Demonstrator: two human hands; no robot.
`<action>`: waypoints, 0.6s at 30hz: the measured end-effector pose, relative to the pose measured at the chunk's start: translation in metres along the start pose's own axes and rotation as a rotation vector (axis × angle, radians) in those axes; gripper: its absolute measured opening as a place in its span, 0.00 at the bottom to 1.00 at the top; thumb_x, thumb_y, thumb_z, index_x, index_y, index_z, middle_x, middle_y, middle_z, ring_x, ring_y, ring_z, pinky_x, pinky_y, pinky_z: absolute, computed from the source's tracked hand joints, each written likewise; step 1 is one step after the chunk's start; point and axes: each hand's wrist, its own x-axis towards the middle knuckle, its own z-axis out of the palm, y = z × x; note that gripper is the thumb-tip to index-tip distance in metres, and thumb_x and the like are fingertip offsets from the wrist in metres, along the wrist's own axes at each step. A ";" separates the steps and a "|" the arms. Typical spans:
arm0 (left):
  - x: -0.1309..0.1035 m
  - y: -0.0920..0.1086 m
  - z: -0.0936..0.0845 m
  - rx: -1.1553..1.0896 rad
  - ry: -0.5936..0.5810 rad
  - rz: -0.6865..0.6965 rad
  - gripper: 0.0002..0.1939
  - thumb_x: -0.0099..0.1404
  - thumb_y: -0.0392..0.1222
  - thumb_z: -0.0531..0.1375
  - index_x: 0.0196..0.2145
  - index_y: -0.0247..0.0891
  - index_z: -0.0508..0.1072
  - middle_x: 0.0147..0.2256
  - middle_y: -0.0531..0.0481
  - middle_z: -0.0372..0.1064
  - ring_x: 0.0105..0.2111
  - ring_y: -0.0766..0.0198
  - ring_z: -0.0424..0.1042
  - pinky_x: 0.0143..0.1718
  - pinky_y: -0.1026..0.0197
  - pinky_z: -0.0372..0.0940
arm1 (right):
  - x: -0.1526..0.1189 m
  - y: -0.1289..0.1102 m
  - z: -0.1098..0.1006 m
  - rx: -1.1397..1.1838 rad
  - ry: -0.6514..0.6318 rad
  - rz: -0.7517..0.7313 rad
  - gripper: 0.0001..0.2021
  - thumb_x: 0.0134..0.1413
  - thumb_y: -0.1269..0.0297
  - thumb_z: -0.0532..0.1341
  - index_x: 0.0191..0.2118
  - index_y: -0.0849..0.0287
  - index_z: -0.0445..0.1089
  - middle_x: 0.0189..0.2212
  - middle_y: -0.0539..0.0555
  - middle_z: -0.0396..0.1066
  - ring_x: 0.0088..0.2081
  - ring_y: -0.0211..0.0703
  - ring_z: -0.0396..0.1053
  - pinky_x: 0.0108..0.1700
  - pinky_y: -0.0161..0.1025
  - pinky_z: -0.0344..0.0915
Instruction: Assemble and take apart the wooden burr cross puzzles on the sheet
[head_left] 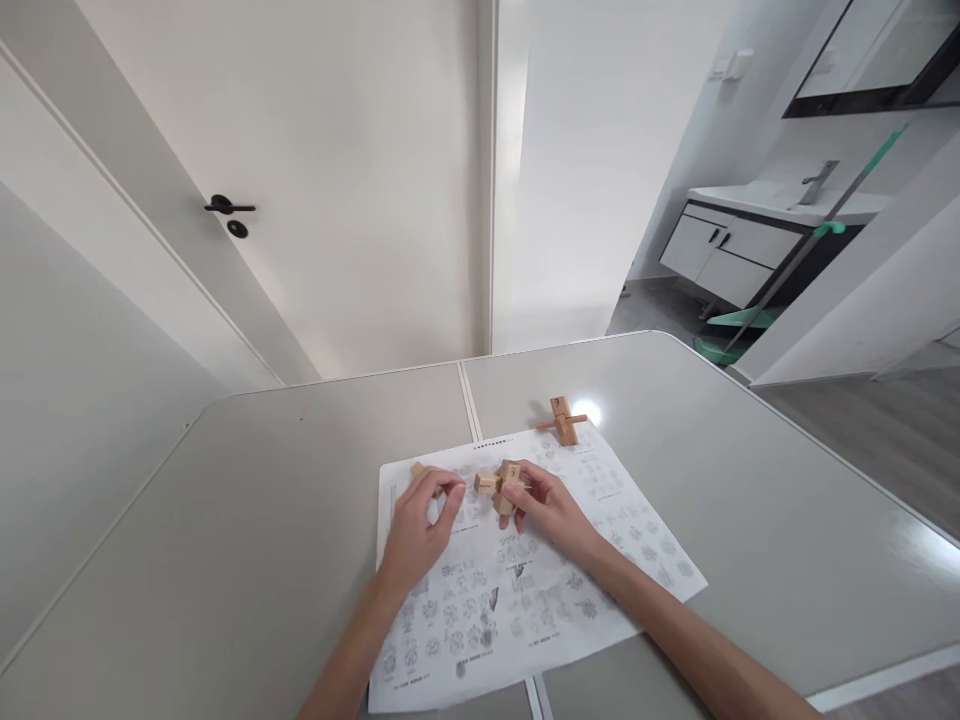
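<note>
My right hand (551,510) grips a partly joined wooden burr puzzle (507,488) of light blocks, one marked with a dark figure. One of its blocks juts toward my left hand (416,530), which is just left of it, apart from it. The left thumb and forefinger are curled until their tips almost meet; anything between them is hidden. Behind those fingers shows the end of a light wooden piece (417,468); whether the hand touches it I cannot tell. Under both hands lies a printed instruction sheet (525,640) with rows of small diagrams.
A reddish-brown wooden cross-shaped puzzle (562,422) stands at the sheet's far right edge. The grey table (247,560) has a seam down its middle. Beyond it are a white door (360,200), a sink cabinet (727,245) and a green-handled dustpan (724,350).
</note>
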 end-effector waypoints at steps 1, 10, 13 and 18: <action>-0.002 0.004 0.002 -0.062 -0.064 -0.029 0.11 0.74 0.50 0.55 0.38 0.44 0.73 0.35 0.49 0.73 0.36 0.57 0.70 0.40 0.57 0.63 | 0.000 0.002 0.001 -0.006 -0.018 0.007 0.20 0.65 0.45 0.64 0.49 0.58 0.69 0.33 0.53 0.76 0.28 0.43 0.77 0.26 0.35 0.67; -0.006 0.012 0.013 -0.134 -0.227 -0.114 0.19 0.74 0.53 0.54 0.28 0.41 0.64 0.25 0.55 0.60 0.26 0.63 0.61 0.30 0.61 0.55 | -0.004 0.003 0.005 -0.153 -0.008 -0.058 0.19 0.66 0.44 0.61 0.45 0.56 0.72 0.33 0.53 0.73 0.36 0.44 0.70 0.39 0.41 0.70; -0.005 0.013 0.012 -0.136 -0.240 -0.116 0.18 0.74 0.52 0.54 0.29 0.41 0.64 0.25 0.55 0.60 0.26 0.64 0.60 0.30 0.61 0.55 | -0.004 0.002 0.003 -0.127 -0.025 -0.065 0.18 0.66 0.45 0.62 0.44 0.57 0.74 0.37 0.54 0.73 0.38 0.45 0.69 0.43 0.42 0.67; -0.005 0.013 0.010 -0.179 -0.282 -0.112 0.18 0.75 0.53 0.53 0.30 0.40 0.66 0.26 0.55 0.61 0.27 0.64 0.61 0.31 0.61 0.56 | -0.005 -0.002 0.002 -0.050 -0.084 -0.051 0.18 0.65 0.45 0.63 0.45 0.55 0.75 0.39 0.55 0.73 0.40 0.47 0.69 0.46 0.43 0.66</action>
